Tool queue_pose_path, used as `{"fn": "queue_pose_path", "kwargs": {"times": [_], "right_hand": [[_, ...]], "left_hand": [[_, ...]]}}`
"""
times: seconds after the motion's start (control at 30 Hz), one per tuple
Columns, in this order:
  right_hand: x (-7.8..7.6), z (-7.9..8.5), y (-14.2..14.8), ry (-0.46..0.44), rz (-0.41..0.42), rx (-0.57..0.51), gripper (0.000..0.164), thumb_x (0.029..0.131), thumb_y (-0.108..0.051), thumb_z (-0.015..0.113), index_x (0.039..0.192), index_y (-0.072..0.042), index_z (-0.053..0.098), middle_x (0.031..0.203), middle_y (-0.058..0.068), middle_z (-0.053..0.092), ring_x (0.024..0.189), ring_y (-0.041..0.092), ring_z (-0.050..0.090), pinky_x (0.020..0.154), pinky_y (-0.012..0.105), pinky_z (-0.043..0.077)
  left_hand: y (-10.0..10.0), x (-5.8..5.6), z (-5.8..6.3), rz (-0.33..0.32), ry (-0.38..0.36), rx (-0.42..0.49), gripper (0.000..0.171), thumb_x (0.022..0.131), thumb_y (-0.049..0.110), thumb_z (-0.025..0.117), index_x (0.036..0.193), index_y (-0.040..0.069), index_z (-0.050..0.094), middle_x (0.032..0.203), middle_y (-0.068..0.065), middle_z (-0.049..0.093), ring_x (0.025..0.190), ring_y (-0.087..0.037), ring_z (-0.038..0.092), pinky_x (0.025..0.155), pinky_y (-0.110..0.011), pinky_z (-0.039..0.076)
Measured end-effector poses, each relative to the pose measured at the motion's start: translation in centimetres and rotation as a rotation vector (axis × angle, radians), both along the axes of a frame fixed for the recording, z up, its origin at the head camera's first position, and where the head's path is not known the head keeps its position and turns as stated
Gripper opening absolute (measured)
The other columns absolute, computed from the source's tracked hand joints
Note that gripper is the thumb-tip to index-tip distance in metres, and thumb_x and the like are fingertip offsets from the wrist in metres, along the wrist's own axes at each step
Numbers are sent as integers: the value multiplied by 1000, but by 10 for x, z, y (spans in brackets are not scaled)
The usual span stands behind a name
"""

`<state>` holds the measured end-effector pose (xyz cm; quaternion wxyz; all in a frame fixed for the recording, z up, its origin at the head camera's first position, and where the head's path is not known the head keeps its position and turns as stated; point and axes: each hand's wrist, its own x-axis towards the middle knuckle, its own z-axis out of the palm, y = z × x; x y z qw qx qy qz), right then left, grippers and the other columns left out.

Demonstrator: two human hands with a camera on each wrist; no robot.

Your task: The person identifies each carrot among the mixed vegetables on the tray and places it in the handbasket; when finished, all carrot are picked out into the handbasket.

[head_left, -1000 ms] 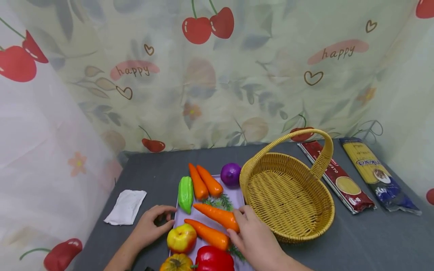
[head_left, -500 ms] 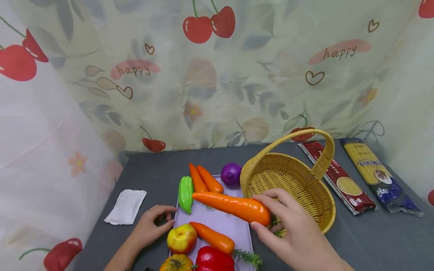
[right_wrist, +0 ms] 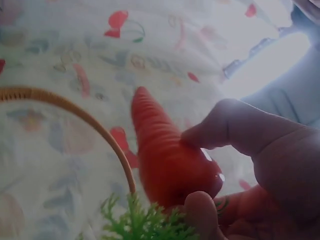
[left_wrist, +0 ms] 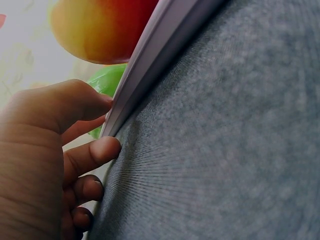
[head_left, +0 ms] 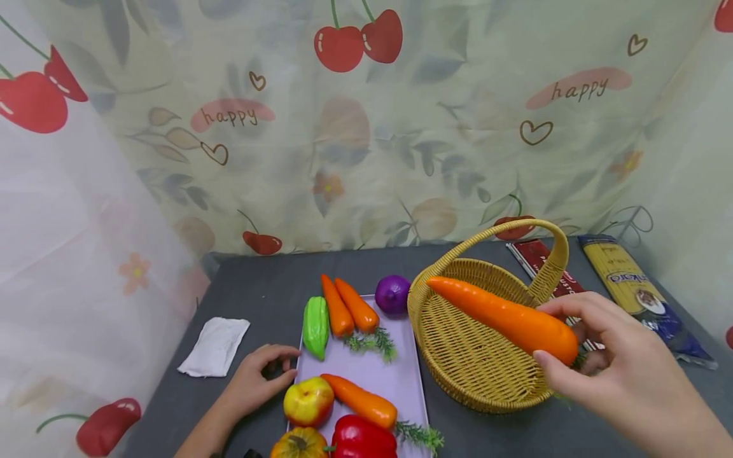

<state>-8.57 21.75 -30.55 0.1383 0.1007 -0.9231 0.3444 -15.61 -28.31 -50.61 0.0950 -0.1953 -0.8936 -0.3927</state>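
My right hand (head_left: 621, 366) grips an orange carrot (head_left: 504, 315) near its thick end and holds it above the wicker basket (head_left: 458, 381), tip pointing left. Green leaves show at the thick end of the carrot (right_wrist: 165, 165) in the right wrist view. At the left edge of the lilac tray (head_left: 409, 381), my left hand (head_left: 260, 378) touches the rim with thumb and finger. Another carrot (head_left: 363, 402) lies on the tray, with a red bell pepper (head_left: 363, 439), a yellow-red apple-like fruit (head_left: 309, 402) and a small pumpkin (head_left: 299, 443) around it.
Two carrots (head_left: 357, 308), a green ridged vegetable (head_left: 315, 327) and a purple onion (head_left: 392, 294) sit toward the tray's far end. A white packet (head_left: 214, 346) lies left. Pasta packs, one red (head_left: 532, 254) and one yellow-blue (head_left: 624, 273), lie behind the basket and right hand.
My right hand has lifted the carrot off the tray and carried it right, over the basket. My left hand stays at the tray's edge.
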Motion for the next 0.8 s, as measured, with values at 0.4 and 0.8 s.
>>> {"fn": "queue_pose_path", "kwargs": {"times": [0.4,0.8], "right_hand": [[-44,-4,68,-358,-129,67,62,98,-36,69,134,9,46,94,12,69,64,18,63,55,35,50],[-100,-43,43,-522,-47,98,68,93,-42,68,128,13,51,99,18,67,68,20,64,62,36,55]], "left_hand": [[0,1,1,20,-26,-10,29,85,15,84,112,22,74,84,13,59,77,-9,51,68,-27,44],[1,1,2,16,-10,-8,29,85,14,84,111,20,74,83,13,58,76,-9,51,67,-27,43]]}}
